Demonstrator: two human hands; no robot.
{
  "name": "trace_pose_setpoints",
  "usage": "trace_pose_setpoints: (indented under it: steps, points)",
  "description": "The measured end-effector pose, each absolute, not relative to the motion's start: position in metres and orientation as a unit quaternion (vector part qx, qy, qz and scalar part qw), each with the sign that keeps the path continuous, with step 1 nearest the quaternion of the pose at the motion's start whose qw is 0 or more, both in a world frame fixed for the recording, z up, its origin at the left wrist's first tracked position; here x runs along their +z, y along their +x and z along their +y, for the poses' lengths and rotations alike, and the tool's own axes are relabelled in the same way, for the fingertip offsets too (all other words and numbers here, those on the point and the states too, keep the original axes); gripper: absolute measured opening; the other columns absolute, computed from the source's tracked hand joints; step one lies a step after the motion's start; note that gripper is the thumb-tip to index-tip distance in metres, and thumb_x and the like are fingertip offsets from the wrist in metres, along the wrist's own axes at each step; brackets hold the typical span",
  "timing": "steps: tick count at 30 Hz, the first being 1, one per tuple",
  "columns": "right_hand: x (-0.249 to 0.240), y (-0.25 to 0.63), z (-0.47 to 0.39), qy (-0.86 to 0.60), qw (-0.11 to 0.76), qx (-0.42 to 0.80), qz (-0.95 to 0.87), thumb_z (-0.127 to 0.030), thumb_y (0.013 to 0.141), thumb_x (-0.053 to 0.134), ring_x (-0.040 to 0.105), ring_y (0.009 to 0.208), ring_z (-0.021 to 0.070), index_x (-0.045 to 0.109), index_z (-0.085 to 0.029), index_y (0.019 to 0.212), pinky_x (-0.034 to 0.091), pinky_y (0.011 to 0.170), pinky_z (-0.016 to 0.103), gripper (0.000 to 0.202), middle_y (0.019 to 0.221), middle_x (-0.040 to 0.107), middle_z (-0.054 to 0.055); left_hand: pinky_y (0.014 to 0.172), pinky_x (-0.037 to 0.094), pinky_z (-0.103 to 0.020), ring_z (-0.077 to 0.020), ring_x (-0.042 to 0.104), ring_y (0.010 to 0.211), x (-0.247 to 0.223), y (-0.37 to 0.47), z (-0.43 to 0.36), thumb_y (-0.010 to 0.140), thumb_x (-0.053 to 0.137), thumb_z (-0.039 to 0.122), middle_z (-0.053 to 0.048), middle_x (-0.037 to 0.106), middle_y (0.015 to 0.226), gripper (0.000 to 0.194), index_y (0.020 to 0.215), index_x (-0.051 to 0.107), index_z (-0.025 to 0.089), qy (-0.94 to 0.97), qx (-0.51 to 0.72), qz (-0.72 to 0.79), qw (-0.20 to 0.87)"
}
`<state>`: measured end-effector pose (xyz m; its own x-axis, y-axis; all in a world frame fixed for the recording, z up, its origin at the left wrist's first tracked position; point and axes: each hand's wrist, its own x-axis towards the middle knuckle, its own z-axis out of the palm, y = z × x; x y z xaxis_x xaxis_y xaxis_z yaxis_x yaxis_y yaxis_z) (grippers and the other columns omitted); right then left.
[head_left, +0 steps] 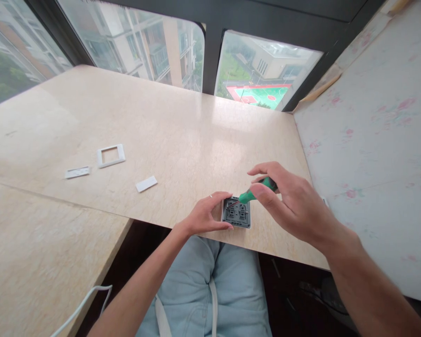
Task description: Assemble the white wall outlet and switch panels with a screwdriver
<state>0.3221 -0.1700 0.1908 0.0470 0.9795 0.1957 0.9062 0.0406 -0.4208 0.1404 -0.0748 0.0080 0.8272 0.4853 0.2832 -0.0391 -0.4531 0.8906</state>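
A wall switch module point(236, 219), dark grey inside with a pale rim, lies face up near the front edge of the marble sill. My left hand point(207, 214) grips it from the left, thumb on the near side and fingers on the far side. Above its right part, my right hand point(284, 201) is closed around the green and black handle of a screwdriver point(247, 195). The shaft slants down to the left, its tip at the module's left part; whether it sits in a screw is too small to tell.
On the marble sill point(182, 126) lie a white square frame point(111, 164), a white slotted strip point(77, 172) and a white rocker plate point(146, 184), left of the module. Windows run along the back; a papered wall point(379, 140) bounds the right. A white cable point(82, 304) hangs at lower left.
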Motion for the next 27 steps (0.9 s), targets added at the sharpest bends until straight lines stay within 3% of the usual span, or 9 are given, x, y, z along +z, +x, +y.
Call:
trace_pose_setpoints:
  steps: [4, 6, 9, 12, 14, 16, 20, 22, 27]
  points:
    - [0.196, 0.324, -0.175, -0.635, 0.256, 0.206, -0.7, -0.029, 0.095, 0.048, 0.064, 0.122, 0.025, 0.05, -0.023, 0.137, 0.053, 0.097, 0.039, 0.042, 0.14, 0.062, 0.011, 0.109, 0.047, -0.05, -0.0324, 0.058, 0.129, 0.01, 0.141, -0.075, 0.072, 0.085, 0.054, -0.012, 0.059, 0.141, 0.081, 0.142, 0.051, 0.028, 0.807, 0.267, 0.134, 0.51]
    - [0.196, 0.323, -0.175, -0.619, 0.261, 0.248, -0.699, -0.028, 0.096, 0.05, 0.066, 0.117, 0.0227, 0.052, -0.025, 0.134, 0.055, 0.094, 0.035, 0.039, 0.136, 0.065, 0.009, 0.109, 0.047, -0.05, -0.0325, 0.058, 0.13, 0.01, 0.142, -0.075, 0.072, 0.085, 0.054, -0.012, 0.059, 0.141, 0.082, 0.142, 0.051, 0.028, 0.804, 0.272, 0.128, 0.512]
    - [0.195, 0.321, -0.171, -0.637, 0.261, 0.228, -0.689, -0.04, 0.097, 0.058, 0.072, 0.083, 0.0177, 0.063, -0.024, 0.113, 0.056, 0.071, 0.028, 0.023, 0.1, 0.076, 0.004, 0.108, 0.048, -0.05, -0.0328, 0.058, 0.129, 0.009, 0.142, -0.075, 0.071, 0.086, 0.055, -0.012, 0.06, 0.14, 0.082, 0.141, 0.052, 0.028, 0.805, 0.275, 0.125, 0.511]
    - [0.191, 0.319, -0.166, -0.698, 0.234, 0.073, -0.673, -0.06, 0.092, 0.061, 0.059, 0.051, 0.0151, 0.062, -0.021, 0.078, 0.043, 0.049, 0.027, 0.041, 0.057, 0.061, 0.0, 0.107, 0.049, -0.051, -0.0334, 0.059, 0.128, 0.007, 0.142, -0.075, 0.07, 0.086, 0.056, -0.012, 0.061, 0.139, 0.082, 0.14, 0.053, 0.027, 0.809, 0.274, 0.134, 0.503]
    - [0.188, 0.32, -0.164, -0.721, 0.21, -0.005, -0.661, -0.069, 0.088, 0.059, 0.053, 0.044, 0.0153, 0.056, -0.021, 0.066, 0.036, 0.045, 0.028, 0.053, 0.047, 0.051, -0.002, 0.108, 0.048, -0.052, -0.0339, 0.058, 0.128, 0.006, 0.142, -0.075, 0.07, 0.085, 0.057, -0.013, 0.06, 0.14, 0.083, 0.14, 0.052, 0.028, 0.809, 0.274, 0.138, 0.502]
    - [0.185, 0.321, -0.163, -0.721, 0.217, -0.001, -0.658, -0.07, 0.089, 0.058, 0.058, 0.048, 0.0176, 0.062, -0.02, 0.074, 0.039, 0.047, 0.029, 0.052, 0.052, 0.057, 0.001, 0.109, 0.047, -0.052, -0.034, 0.057, 0.13, 0.007, 0.142, -0.075, 0.07, 0.085, 0.058, -0.013, 0.059, 0.141, 0.083, 0.141, 0.052, 0.028, 0.807, 0.271, 0.138, 0.506]
    - [0.18, 0.322, -0.165, -0.656, 0.312, 0.169, -0.667, -0.055, 0.094, 0.062, 0.073, 0.088, 0.0219, 0.062, -0.023, 0.119, 0.056, 0.072, 0.032, 0.04, 0.105, 0.076, 0.008, 0.11, 0.046, -0.051, -0.0334, 0.056, 0.132, 0.011, 0.142, -0.075, 0.072, 0.085, 0.055, -0.013, 0.059, 0.142, 0.081, 0.14, 0.053, 0.027, 0.804, 0.266, 0.131, 0.515]
    - [0.18, 0.321, -0.167, -0.63, 0.337, 0.229, -0.661, -0.048, 0.095, 0.064, 0.073, 0.097, 0.0219, 0.062, -0.025, 0.114, 0.056, 0.081, 0.033, 0.03, 0.114, 0.074, 0.006, 0.11, 0.046, -0.051, -0.0335, 0.056, 0.132, 0.011, 0.142, -0.075, 0.072, 0.085, 0.054, -0.013, 0.059, 0.142, 0.081, 0.141, 0.053, 0.027, 0.803, 0.267, 0.129, 0.517]
    - [0.187, 0.319, -0.171, -0.646, 0.3, 0.263, -0.651, -0.03, 0.093, 0.063, 0.071, 0.097, 0.0224, 0.056, -0.025, 0.104, 0.056, 0.078, 0.032, 0.014, 0.109, 0.072, 0.006, 0.11, 0.045, -0.052, -0.0346, 0.055, 0.132, 0.008, 0.142, -0.075, 0.073, 0.085, 0.054, -0.013, 0.057, 0.144, 0.082, 0.143, 0.051, 0.028, 0.804, 0.269, 0.127, 0.515]
